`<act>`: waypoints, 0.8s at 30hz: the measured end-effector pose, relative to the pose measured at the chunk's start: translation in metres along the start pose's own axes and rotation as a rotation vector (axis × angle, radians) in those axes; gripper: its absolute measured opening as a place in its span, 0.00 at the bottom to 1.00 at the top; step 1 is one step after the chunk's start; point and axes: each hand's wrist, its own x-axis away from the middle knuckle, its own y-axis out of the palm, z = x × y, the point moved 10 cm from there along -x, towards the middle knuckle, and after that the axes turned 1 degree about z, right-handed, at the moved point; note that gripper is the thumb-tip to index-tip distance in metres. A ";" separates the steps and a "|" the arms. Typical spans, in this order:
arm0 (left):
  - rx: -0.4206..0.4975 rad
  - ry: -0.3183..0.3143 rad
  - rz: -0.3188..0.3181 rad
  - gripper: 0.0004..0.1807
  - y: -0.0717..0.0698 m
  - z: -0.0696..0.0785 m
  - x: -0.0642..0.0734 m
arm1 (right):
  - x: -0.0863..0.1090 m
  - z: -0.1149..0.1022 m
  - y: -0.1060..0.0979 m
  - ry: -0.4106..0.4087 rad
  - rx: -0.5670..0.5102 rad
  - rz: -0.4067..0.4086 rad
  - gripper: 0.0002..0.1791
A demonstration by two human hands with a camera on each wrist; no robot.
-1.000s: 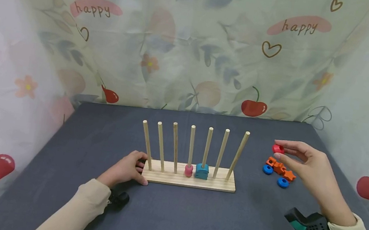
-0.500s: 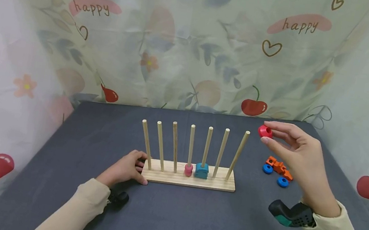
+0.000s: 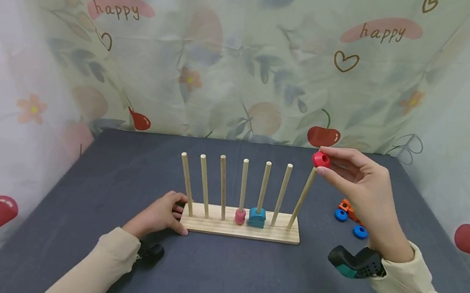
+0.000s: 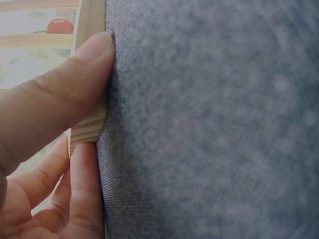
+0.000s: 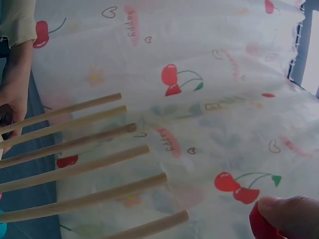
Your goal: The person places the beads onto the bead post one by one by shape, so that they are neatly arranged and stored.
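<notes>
A wooden peg board [image 3: 215, 225] with a row of several upright pegs stands on the table. My left hand [image 3: 159, 213] grips its left end, thumb [image 4: 75, 82] along the front edge and fingers at the end. My right hand [image 3: 360, 192] pinches a red bead [image 3: 320, 159] with a hole between thumb and fingertips. The bead is at the top of the rightmost peg [image 3: 303, 195]; whether they touch I cannot tell. A pink bead [image 3: 240, 216] sits low on the middle peg, and a blue house-like block [image 3: 257, 218] sits on the peg right of it.
Right of the board lie blue rings [image 3: 360, 232] and orange pieces [image 3: 345, 204], partly hidden behind my right hand. A dark cloth [image 3: 226, 279] covers the table. Patterned curtains [image 3: 237, 58] hang behind and at both sides.
My right hand has lifted the red bead from beside the loose pieces and carried it left to the top of the rightmost peg. The left hand and board have stayed put.
</notes>
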 end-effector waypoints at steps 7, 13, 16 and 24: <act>-0.011 -0.005 0.007 0.45 0.000 -0.002 -0.002 | -0.006 0.006 0.018 -0.039 0.094 -0.047 0.21; -0.019 -0.015 0.009 0.45 0.000 -0.002 -0.002 | -0.011 0.014 0.027 -0.025 0.154 -0.072 0.19; -0.019 -0.017 0.009 0.45 0.000 -0.003 -0.002 | -0.013 0.018 0.031 -0.011 0.186 -0.089 0.19; -0.013 -0.012 0.004 0.45 0.000 -0.002 -0.001 | -0.016 0.023 0.038 0.027 0.299 -0.120 0.19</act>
